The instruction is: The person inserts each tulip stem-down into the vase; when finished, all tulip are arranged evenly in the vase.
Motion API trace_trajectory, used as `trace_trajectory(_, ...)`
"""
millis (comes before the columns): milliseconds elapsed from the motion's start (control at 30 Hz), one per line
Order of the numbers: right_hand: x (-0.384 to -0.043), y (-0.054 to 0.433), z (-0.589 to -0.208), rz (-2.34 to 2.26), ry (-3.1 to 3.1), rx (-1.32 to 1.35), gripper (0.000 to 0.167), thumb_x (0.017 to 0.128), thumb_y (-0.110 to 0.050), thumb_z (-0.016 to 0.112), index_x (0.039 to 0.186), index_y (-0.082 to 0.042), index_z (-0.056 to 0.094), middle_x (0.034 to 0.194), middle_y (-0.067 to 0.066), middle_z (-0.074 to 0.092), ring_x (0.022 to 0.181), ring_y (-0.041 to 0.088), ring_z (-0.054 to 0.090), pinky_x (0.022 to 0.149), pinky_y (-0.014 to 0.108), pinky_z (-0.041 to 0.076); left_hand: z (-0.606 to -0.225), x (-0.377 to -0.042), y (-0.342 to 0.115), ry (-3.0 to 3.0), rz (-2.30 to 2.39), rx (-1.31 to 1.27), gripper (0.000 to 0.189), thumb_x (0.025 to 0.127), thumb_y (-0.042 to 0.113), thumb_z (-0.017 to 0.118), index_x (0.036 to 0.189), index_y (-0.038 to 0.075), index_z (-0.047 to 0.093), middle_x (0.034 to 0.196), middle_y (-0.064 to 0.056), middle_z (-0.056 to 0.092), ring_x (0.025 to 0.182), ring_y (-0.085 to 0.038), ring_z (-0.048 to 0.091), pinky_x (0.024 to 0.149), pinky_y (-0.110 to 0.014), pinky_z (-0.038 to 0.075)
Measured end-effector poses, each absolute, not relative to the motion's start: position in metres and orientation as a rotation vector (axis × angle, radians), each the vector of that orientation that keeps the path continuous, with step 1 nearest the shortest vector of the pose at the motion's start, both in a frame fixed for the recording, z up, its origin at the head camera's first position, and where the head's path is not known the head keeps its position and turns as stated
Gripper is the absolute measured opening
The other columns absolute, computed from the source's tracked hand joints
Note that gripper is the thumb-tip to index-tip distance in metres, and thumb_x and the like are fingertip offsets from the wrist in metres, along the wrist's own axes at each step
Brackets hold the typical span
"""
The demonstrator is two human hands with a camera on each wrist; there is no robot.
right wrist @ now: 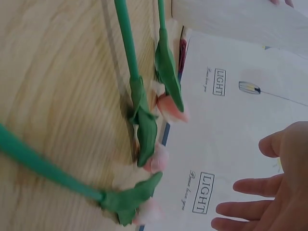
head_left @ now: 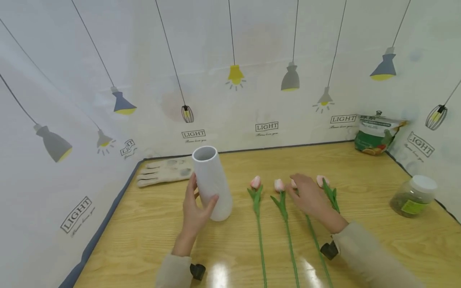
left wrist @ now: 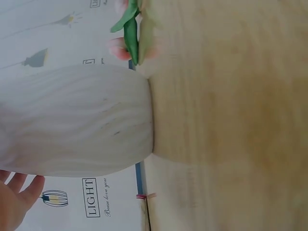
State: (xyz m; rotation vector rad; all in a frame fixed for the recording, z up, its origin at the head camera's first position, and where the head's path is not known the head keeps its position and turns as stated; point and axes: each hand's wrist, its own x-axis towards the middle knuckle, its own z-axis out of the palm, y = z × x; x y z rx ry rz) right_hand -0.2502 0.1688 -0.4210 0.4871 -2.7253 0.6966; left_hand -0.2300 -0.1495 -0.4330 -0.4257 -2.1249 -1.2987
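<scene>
A tall white vase (head_left: 215, 184) stands upright on the wooden table, its open mouth facing up. My left hand (head_left: 194, 208) holds its left side, thumb across the front and fingers behind. In the left wrist view the textured base of the vase (left wrist: 96, 120) sits on the tabletop. Several pink artificial tulips lie side by side to the right, among them a left one (head_left: 256, 182) and its neighbour (head_left: 279, 185). Over the blooms on the right is my right hand (head_left: 309, 196), partly covering a tulip. The right wrist view has its fingers (right wrist: 250, 209) extended and spread, with nothing held.
Behind the vase a pale work glove (head_left: 165, 172) lies flat. A lidded clear jar (head_left: 414, 196) stands at the right edge, and a green and white pouch (head_left: 376, 134) leans in the back right corner. Printed white sheeting (head_left: 223, 108) walls the back and sides.
</scene>
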Motion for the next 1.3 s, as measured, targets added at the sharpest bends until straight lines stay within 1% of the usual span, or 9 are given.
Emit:
trace_trajectory(100, -0.25, 0.159, -0.425, 0.738, -2.726, 0.504, 0.049, 0.093, -0.033, 0.043, 0.119, 0.008, 0.049, 0.117, 0.025, 0.054, 0.109, 0.04, 0.05, 0.088, 0.05, 0.042, -0.437, -0.23, -0.149, -2.079, -1.251, -0.457, 0.086, 0.072, 0.008, 0.071, 0.141, 0.011, 0.02, 0.137, -0.018, 0.036, 0.117, -0.032, 0.043, 0.083, -0.05, 0.045)
trace_trajectory(200, -0.25, 0.148, -0.429, 0.763, -2.721, 0.538, 0.047, 0.092, -0.032, 0.045, 0.116, 0.008, 0.052, 0.081, 0.016, 0.065, 0.065, 0.024, 0.061, 0.056, 0.034, 0.051, -0.438, -0.231, -0.149, -2.059, -1.232, -0.468, 0.087, 0.071, 0.007, 0.071, 0.141, 0.01, 0.02, 0.137, -0.018, 0.036, 0.118, -0.033, 0.043, 0.082, -0.051, 0.046)
trace_trajectory(267, -0.249, 0.142, -0.431, 0.77, -2.714, 0.563, 0.04, 0.091, -0.027, 0.049, 0.108, 0.007, 0.058, 0.055, 0.004, 0.055, 0.04, 0.011, 0.044, 0.036, 0.023, 0.038, -0.439, -0.232, -0.148, -2.052, -1.244, -0.469, 0.087, 0.07, 0.006, 0.072, 0.141, 0.011, 0.021, 0.137, -0.017, 0.036, 0.118, -0.032, 0.043, 0.082, -0.051, 0.046)
trace_trajectory(333, -0.248, 0.135, -0.433, 0.795, -2.744, 0.58, 0.034, 0.089, -0.023, 0.051, 0.103, 0.007, 0.059, 0.041, -0.004, 0.039, 0.031, 0.005, 0.024, 0.029, 0.017, 0.022, -0.44, -0.233, -0.148, -2.055, -1.255, -0.467, 0.089, 0.069, 0.006, 0.073, 0.141, 0.012, 0.022, 0.137, -0.016, 0.037, 0.119, -0.032, 0.043, 0.082, -0.05, 0.046)
trace_trajectory(600, -0.249, 0.115, -0.447, 0.765, -2.947, 0.651, 0.025, 0.086, -0.025, 0.055, 0.089, -0.001, 0.064, 0.048, -0.007, 0.046, 0.039, 0.004, 0.036, 0.037, 0.015, 0.029, -0.441, -0.235, -0.149, -2.055, -1.26, -0.466, 0.093, 0.065, 0.006, 0.077, 0.141, 0.01, 0.022, 0.136, -0.016, 0.038, 0.115, -0.033, 0.045, 0.08, -0.05, 0.047)
trace_trajectory(667, -0.251, 0.111, -0.45, 0.803, -2.991, 0.683, 0.023, 0.086, -0.024, 0.055, 0.078, -0.004, 0.063, 0.046, -0.006, 0.042, 0.038, 0.005, 0.033, 0.036, 0.017, 0.026, -0.441, -0.235, -0.15, -2.056, -1.256, -0.463, 0.094, 0.065, 0.007, 0.077, 0.141, 0.011, 0.022, 0.136, -0.016, 0.038, 0.115, -0.032, 0.046, 0.08, -0.049, 0.047)
trace_trajectory(833, -0.259, 0.098, -0.451, 0.831, -3.037, 0.772, 0.04, 0.084, -0.021, 0.055, 0.048, -0.015, 0.036, 0.041, -0.008, 0.028, 0.036, 0.005, 0.023, 0.036, 0.016, 0.018, -0.441, -0.233, -0.151, -2.08, -1.272, -0.443, 0.094, 0.067, 0.009, 0.076, 0.142, 0.015, 0.02, 0.136, -0.015, 0.038, 0.116, -0.03, 0.044, 0.081, -0.048, 0.046)
trace_trajectory(1133, -0.264, 0.078, -0.457, 0.699, -3.068, 0.684, 0.038, 0.077, -0.017, 0.058, 0.048, -0.016, 0.033, 0.043, -0.007, 0.031, 0.039, 0.007, 0.027, 0.037, 0.018, 0.021, -0.438, -0.23, -0.15, -2.109, -1.287, -0.406, 0.092, 0.069, 0.011, 0.075, 0.142, 0.017, 0.019, 0.137, -0.014, 0.036, 0.116, -0.03, 0.044, 0.085, -0.047, 0.045)
trace_trajectory(1300, -0.263, 0.074, -0.457, 0.827, -3.079, 0.575, 0.033, 0.074, -0.01, 0.057, 0.051, -0.015, 0.035, 0.045, -0.005, 0.034, 0.04, 0.009, 0.03, 0.038, 0.019, 0.023, -0.42, -0.217, -0.141, -2.108, -1.305, -0.394, 0.087, 0.069, 0.003, 0.073, 0.14, 0.004, 0.022, 0.134, -0.022, 0.037, 0.113, -0.037, 0.044, 0.085, -0.051, 0.044)
